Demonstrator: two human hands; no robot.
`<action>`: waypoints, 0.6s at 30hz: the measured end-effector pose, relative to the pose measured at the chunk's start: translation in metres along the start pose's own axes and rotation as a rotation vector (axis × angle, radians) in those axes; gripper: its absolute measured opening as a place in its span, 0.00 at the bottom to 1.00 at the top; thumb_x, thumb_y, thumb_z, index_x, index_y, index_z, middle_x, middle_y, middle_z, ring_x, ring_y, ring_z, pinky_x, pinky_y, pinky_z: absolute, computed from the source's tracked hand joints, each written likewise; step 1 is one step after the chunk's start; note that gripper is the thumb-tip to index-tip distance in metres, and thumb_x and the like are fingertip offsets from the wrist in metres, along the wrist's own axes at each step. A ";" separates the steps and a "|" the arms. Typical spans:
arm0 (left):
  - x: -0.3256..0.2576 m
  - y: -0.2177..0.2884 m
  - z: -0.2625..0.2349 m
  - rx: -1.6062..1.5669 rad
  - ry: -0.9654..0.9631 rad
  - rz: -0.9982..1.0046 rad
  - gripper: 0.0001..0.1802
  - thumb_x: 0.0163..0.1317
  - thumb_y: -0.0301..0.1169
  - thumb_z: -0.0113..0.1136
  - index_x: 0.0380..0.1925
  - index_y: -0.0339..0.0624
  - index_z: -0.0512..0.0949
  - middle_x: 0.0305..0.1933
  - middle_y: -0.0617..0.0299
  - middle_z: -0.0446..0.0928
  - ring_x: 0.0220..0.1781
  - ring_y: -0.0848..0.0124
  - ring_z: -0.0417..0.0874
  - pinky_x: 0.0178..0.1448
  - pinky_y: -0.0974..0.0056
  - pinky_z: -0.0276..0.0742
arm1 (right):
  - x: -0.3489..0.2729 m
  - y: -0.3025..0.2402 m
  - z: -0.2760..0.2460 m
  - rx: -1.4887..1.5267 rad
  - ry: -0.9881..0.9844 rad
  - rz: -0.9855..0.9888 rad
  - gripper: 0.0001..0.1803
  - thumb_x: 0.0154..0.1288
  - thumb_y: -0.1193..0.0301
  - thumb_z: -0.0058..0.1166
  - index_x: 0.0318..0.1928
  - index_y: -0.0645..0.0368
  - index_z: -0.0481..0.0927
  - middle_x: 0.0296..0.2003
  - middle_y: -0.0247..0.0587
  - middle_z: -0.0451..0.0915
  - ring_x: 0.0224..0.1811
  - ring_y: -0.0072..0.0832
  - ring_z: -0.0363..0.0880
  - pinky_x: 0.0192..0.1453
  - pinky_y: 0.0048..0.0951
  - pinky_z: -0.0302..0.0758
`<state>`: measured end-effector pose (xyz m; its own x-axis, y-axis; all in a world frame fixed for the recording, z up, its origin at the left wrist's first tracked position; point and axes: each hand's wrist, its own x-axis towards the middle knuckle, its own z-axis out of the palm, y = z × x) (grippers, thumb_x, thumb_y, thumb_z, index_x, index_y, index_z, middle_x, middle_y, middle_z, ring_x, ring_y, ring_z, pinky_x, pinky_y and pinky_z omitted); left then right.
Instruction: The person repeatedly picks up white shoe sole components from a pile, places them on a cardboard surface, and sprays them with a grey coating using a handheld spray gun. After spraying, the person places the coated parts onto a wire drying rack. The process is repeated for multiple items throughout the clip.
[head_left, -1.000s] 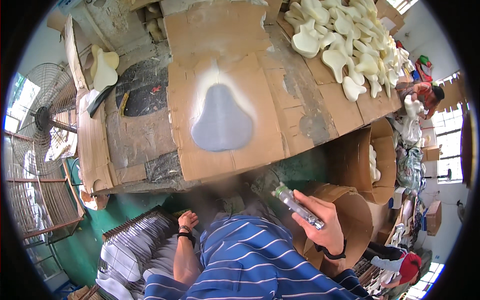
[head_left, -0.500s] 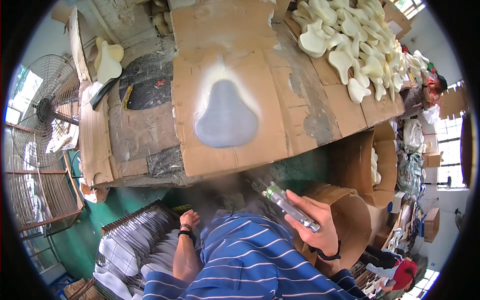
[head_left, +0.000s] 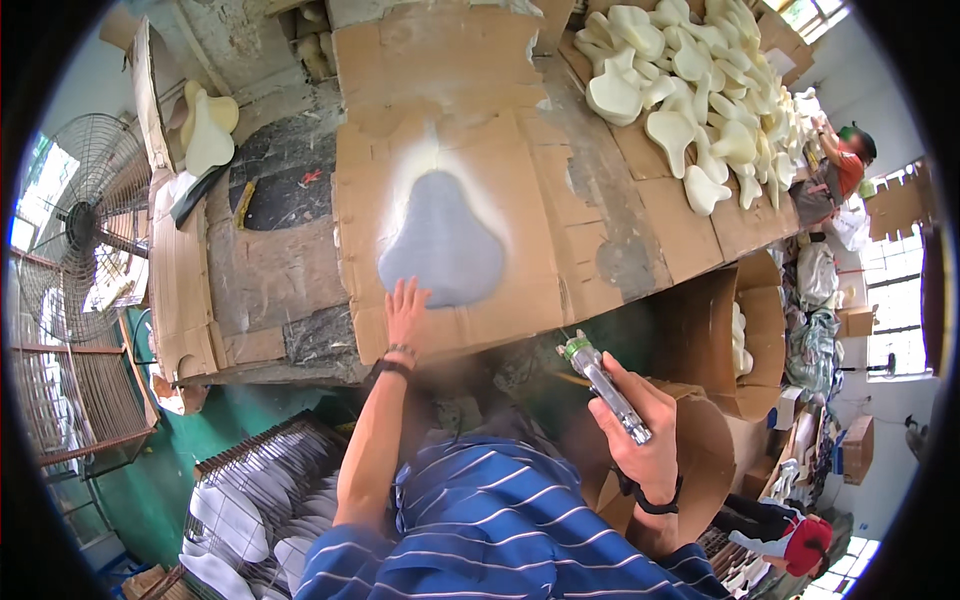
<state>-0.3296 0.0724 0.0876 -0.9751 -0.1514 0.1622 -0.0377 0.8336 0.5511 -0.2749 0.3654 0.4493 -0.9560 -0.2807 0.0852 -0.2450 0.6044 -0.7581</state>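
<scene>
A grey, saddle-shaped piece [head_left: 442, 240] lies on the cardboard-covered table, its narrow end away from me and a whitish spray halo around it. My left hand [head_left: 406, 315] reaches over the table's front edge, fingers spread, with the fingertips at the piece's near left edge. It holds nothing; whether the tips touch the piece or the cardboard I cannot tell. In my right hand [head_left: 643, 432] is a metal spray gun [head_left: 604, 388] with a green ring near its nozzle. It is held in front of the table edge, pointing away from me.
Cream foam saddle pads [head_left: 690, 90] are heaped at the table's far right. A wire rack [head_left: 240, 500] with pale saddle-shaped pieces stands at lower left, and a fan [head_left: 82, 225] at far left. Cardboard drums [head_left: 735, 335] stand at right. Two other people are on the right side.
My left hand has risen from beside my waist to the near left edge of the grey piece. The spray gun in my right hand has shifted slightly right and up.
</scene>
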 end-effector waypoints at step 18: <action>-0.033 -0.001 -0.030 -0.363 0.076 -0.080 0.36 0.46 0.15 0.51 0.62 0.41 0.72 0.60 0.54 0.77 0.74 0.48 0.67 0.77 0.51 0.62 | -0.031 0.004 -0.028 -0.046 -0.031 0.111 0.30 0.57 0.83 0.67 0.62 0.65 0.79 0.34 0.48 0.83 0.30 0.35 0.82 0.37 0.30 0.77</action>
<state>-0.2911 0.0606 0.1066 -0.9527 -0.2589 0.1592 -0.0202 0.5766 0.8167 -0.2510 0.3975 0.4622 -0.9725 -0.2323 -0.0184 -0.1454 0.6667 -0.7310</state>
